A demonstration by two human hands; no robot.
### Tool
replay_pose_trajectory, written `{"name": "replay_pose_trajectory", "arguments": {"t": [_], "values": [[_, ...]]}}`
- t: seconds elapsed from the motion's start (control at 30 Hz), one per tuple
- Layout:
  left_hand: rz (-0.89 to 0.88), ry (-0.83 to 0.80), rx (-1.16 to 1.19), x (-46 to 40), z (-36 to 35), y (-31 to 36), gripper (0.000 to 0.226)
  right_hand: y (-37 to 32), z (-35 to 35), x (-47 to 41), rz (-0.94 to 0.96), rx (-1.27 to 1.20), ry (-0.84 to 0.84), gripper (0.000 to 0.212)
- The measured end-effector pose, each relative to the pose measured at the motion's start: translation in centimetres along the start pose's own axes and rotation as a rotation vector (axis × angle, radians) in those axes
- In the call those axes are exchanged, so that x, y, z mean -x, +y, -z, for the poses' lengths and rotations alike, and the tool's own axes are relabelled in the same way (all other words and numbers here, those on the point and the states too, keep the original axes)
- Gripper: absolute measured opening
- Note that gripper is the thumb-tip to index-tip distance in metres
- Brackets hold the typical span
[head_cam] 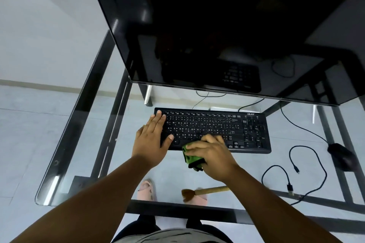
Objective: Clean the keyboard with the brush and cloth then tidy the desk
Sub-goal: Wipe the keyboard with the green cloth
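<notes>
A black keyboard (217, 126) lies on the glass desk (83, 144) below the monitor. My left hand (153, 140) rests flat on the keyboard's left end with straight fingers. My right hand (212, 154) grips a bunched green cloth (190, 157) at the keyboard's front edge, near the space bar. A brush (203, 191) with a wooden handle and brown bristles lies on the glass close to the desk's front edge, under my right forearm.
A large dark monitor (227, 35) overhangs the back of the desk. A black mouse (340, 154) sits at the right, its cable running back. A loose black USB cable (308, 169) coils at the right front. Feet in pink slippers show through the glass.
</notes>
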State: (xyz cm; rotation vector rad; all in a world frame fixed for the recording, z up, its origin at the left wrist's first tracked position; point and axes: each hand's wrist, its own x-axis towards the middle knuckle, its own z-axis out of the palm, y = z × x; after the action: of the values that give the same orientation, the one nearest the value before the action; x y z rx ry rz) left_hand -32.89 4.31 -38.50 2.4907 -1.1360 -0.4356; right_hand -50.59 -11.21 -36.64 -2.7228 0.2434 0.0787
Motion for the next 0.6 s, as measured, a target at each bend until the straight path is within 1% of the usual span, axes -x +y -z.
{"name": "replay_pose_trajectory", "arguments": {"t": [0.1, 0.2, 0.33, 0.5, 0.6], "values": [[-0.009, -0.039, -0.033, -0.1, -0.5, 0.7, 0.073, 2.3, 0.8, 1.9, -0.041, -0.016, 0.013, 0.058], [0.023, -0.06, -0.054, 0.0, -1.1, 1.2, 0.077, 5.1, 2.0, 4.5, -0.114, -0.04, 0.047, 0.056], [0.071, -0.046, -0.052, 0.2, -1.5, 2.1, 0.079, 7.3, 2.8, 6.8, -0.175, -0.035, 0.089, 0.054], [0.122, -0.007, -0.099, 0.2, -1.9, 3.2, 0.078, 5.9, 2.4, 6.1, -0.2, -0.039, 0.176, 0.051], [0.159, 0.035, -0.118, 0.2, -2.4, 4.2, 0.078, 4.1, 1.6, 5.0, -0.139, -0.036, 0.157, 0.056]]}}
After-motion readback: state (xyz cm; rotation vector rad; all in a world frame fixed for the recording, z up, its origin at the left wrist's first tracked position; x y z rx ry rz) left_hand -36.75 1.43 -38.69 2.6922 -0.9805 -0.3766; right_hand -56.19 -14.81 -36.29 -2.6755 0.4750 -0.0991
